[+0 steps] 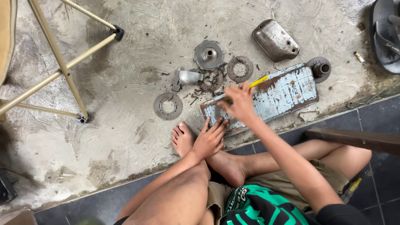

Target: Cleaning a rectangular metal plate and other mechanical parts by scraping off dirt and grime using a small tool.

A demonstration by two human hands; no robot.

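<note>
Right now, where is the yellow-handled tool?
In the head view, the yellow-handled tool is gripped in the right hand, right of centre over the blue wooden board, just below the ring-shaped disc.

Your left hand (pixel 209 141) presses a wooden board (pixel 266 96) whose pale blue paint is flaking and worn down to brown. Your right hand (pixel 239 102) grips a tool with a glossy yellow plastic handle (pixel 258 81). Far of the board lie dull, grimy metal discs (pixel 209 54), on rough, swirl-trowelled concrete (pixel 125 96). The near tiles (pixel 375 166) look smooth and dark.
</note>
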